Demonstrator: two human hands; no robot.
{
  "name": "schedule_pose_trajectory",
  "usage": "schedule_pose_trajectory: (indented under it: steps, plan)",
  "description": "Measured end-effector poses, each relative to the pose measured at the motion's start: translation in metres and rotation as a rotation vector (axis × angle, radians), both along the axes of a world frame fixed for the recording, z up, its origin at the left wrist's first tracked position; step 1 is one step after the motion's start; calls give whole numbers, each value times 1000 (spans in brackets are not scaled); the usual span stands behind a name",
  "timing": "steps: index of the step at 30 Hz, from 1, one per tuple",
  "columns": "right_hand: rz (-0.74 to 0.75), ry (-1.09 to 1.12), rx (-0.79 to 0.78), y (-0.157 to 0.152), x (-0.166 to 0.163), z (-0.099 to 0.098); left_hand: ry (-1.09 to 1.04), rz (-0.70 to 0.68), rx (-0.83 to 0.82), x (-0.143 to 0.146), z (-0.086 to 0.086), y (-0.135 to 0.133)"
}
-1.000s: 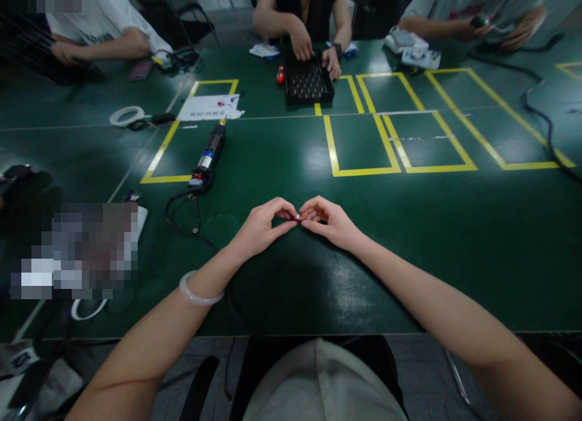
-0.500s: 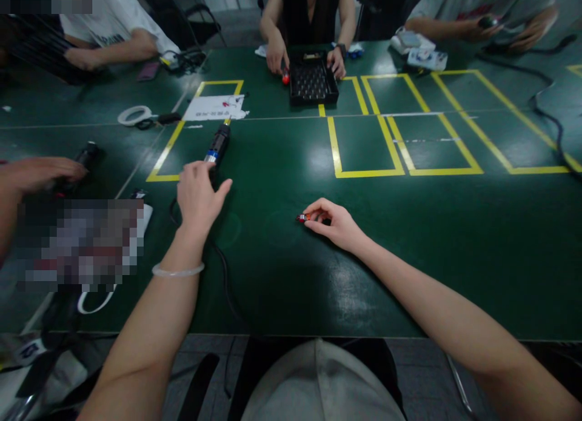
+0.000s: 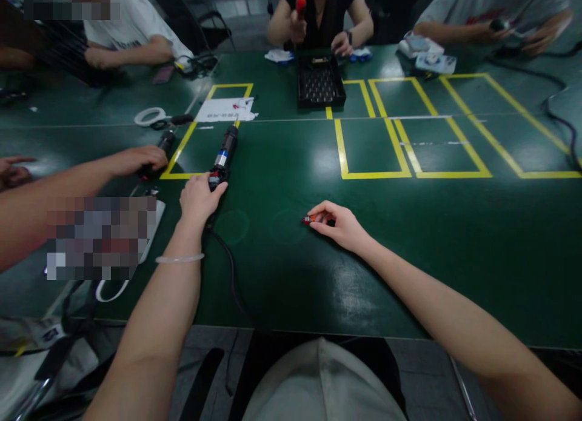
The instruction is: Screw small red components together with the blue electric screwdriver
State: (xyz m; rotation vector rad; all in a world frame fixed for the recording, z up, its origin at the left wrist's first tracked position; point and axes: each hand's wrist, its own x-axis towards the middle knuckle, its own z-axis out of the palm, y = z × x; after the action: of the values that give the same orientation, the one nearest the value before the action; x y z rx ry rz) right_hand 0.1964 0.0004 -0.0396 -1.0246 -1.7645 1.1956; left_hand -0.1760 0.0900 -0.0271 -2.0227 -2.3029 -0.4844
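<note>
My left hand [image 3: 197, 198] is closed around the rear end of a black electric screwdriver [image 3: 226, 148] with a blue and silver band. The tool lies on the green table, its tip pointing away from me, and a black cord trails from it towards me. Between the thumb and fingertips of my right hand [image 3: 337, 225], a small red-and-orange part [image 3: 308, 218] with a dark end is pinched just above or on the table. My fingers cover much of it, so its kind is unclear.
Yellow tape rectangles [image 3: 375, 175] mark the table [image 3: 291, 288]. Opposite, a person holds up a red-headed tool [image 3: 301, 2] beside a black tray [image 3: 321, 103]. A co-worker's hand [image 3: 145, 159] rests on another dark tool at left. White paper [image 3: 222, 109] and a tape roll [image 3: 150, 116] lie beyond.
My left hand has slid back along the screwdriver to its rear end. The person opposite has raised the red-headed tool. The co-worker's arm at left reaches farther in. The view has shifted slightly.
</note>
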Motion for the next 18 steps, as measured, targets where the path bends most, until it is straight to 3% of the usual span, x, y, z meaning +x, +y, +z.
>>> schedule_pose_trajectory:
  steps: [9,18]
  plan:
    - [-41,3,56,2,0,-2,131,-3,-8,44,10,-22]
    - [-41,-21,18,-1,-4,1,202,-296,-48,105,20,-69]
